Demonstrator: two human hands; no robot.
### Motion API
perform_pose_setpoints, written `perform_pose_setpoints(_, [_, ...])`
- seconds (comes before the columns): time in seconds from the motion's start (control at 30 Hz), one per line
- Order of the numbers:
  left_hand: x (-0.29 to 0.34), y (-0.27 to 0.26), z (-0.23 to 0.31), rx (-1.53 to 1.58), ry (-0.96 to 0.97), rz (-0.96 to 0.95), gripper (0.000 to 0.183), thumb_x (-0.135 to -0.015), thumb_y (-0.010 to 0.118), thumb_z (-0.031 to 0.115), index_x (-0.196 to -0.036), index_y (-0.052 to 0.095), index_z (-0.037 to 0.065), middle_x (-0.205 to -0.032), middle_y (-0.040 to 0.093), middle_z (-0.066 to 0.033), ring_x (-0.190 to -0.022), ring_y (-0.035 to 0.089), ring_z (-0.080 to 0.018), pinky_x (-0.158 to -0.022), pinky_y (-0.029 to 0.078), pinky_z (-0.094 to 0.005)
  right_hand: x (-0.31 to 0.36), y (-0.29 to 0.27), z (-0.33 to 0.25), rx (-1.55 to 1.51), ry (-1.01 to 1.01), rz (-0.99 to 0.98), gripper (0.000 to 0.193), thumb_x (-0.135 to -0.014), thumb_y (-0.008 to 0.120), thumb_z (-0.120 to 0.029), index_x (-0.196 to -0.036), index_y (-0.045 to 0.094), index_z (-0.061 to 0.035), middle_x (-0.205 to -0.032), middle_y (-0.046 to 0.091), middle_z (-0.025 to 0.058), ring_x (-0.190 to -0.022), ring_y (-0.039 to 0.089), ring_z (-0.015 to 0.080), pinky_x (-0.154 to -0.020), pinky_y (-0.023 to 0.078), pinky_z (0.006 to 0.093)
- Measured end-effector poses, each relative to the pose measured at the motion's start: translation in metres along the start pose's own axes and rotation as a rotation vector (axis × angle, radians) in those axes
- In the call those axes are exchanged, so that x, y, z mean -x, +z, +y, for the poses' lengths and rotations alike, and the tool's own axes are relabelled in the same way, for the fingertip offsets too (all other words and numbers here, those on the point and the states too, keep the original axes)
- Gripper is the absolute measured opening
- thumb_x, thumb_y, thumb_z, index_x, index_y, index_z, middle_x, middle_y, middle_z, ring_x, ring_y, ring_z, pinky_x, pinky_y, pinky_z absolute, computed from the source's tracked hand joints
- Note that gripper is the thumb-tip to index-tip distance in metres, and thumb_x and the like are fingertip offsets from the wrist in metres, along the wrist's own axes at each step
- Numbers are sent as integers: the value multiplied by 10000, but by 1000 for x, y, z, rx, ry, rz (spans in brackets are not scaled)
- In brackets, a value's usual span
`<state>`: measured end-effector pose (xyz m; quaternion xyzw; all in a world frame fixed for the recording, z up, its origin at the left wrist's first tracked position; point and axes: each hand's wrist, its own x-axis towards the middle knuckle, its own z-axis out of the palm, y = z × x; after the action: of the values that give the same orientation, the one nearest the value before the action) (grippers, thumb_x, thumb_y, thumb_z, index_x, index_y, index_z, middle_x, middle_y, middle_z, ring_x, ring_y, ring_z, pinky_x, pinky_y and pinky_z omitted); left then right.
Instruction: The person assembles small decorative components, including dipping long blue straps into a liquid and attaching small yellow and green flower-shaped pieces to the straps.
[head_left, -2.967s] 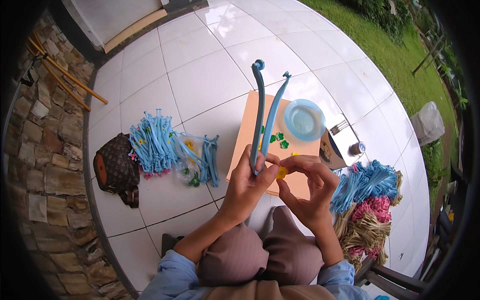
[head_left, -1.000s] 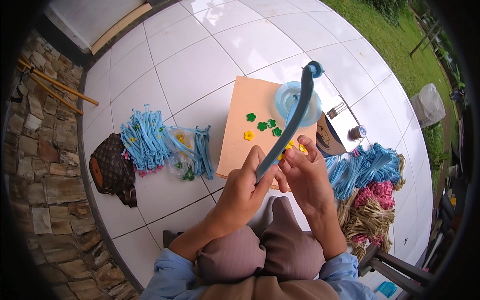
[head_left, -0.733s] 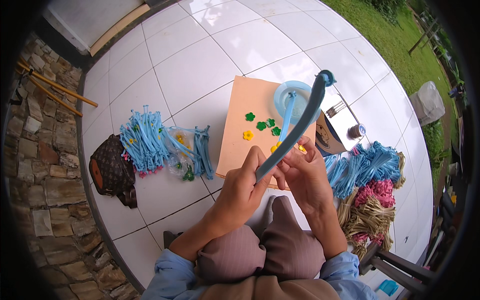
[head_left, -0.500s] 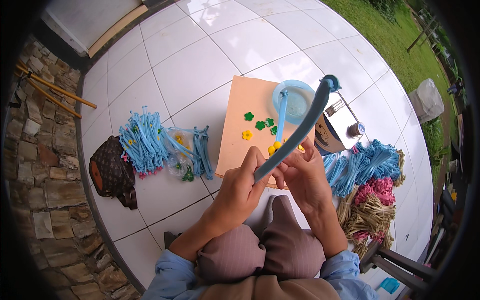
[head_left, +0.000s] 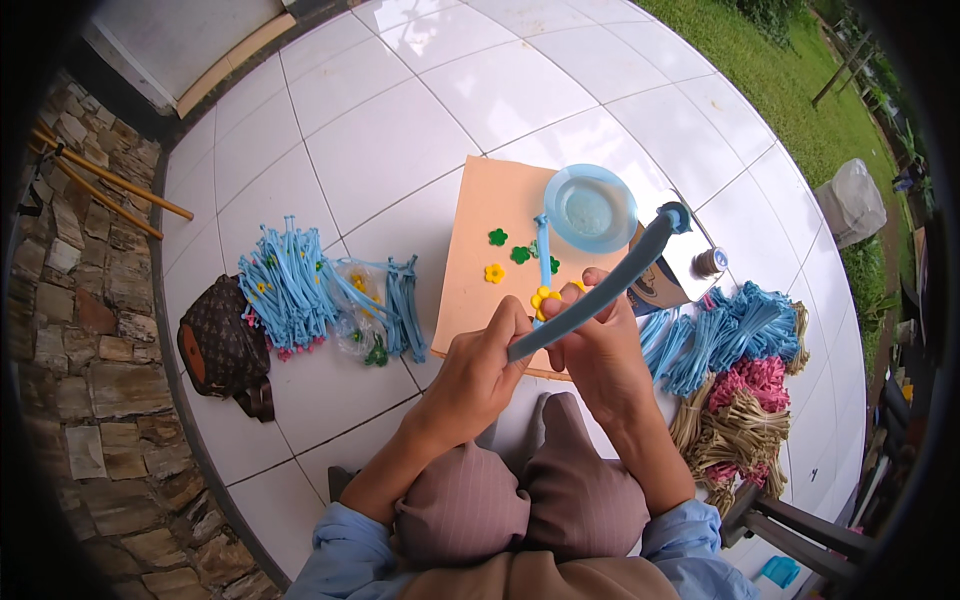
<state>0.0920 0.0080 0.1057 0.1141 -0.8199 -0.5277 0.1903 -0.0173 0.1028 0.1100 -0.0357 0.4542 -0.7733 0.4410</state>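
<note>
My left hand (head_left: 474, 378) is closed around a light-blue soft strap (head_left: 610, 295), which slants up and right to a knobbed end. A thinner blue length (head_left: 544, 250) stands up beyond my hands, and I cannot tell whether it is the same strap. At its lower part sits a yellow flower piece (head_left: 543, 301), close to my left fingertips. My right hand (head_left: 602, 345) is behind the strap, fingers bent together, with a second bit of yellow (head_left: 579, 287) at the fingertips. The strap hides part of this grip.
Green flower pieces (head_left: 498, 237) and a yellow one (head_left: 494, 273) lie on a tan board (head_left: 465, 215) with a blue bowl (head_left: 590, 208). A tin (head_left: 672, 275) carries a thread spool (head_left: 711, 261). Strap bundles (head_left: 750, 320) lie right; more straps (head_left: 288, 285) and a brown bag (head_left: 222, 335) left.
The strap's knobbed end has swung down and slightly right. The thinner blue length has shifted left and down, and its yellow flower now shows its face. My right fingers have drawn a little left.
</note>
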Motion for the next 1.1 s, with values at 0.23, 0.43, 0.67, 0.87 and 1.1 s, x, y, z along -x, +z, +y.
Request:
perform_pose_setpoints(0.23, [-4,5,-4,251,-192,55,123,-942,474,106,-929,380,28,-653,323,16,-549,345,-53,-485,309,-216,-4,4,-6,-81,19,-8,591,-838,628,-110,-1227,184,-90,-898,560,125,-731,587,159,-503,397,230])
perform_pose_setpoints(0.43, [-7,10,-9,311,-179,39,115,-956,433,108,-976,351,30,-666,454,-26,-520,381,-66,-481,324,-220,-8,11,1,348,-286,-31,668,-829,638,-52,-1266,134,-83,-774,600,129,-630,586,138,-478,435,211])
perform_pose_setpoints(0.67, [-4,24,-28,428,-227,119,184,-968,427,163,-1008,382,-10,-588,378,3,-494,333,-61,-461,295,-224,-17,6,9,452,-479,-52,692,-839,602,-2,-1319,119,-121,-713,590,117,-632,619,147,-471,470,198])
perform_pose_setpoints(0.87, [-2,22,-27,551,-220,144,231,-967,433,159,-820,273,82,-602,347,7,-487,316,-43,-443,270,-216,-16,9,13,581,-459,7,700,-835,573,15,-1393,177,-135,-659,613,100,-626,602,122,-588,469,235])
perform_pose_setpoints(1.1, [4,7,-14,507,-254,183,168,-969,410,133,-879,286,64,-628,461,-13,-489,312,-43,-445,284,-209,-10,19,0,985,-577,-25,642,-847,527,26,-1400,243,-136,-688,624,106,-633,620,239,-658,495,326])
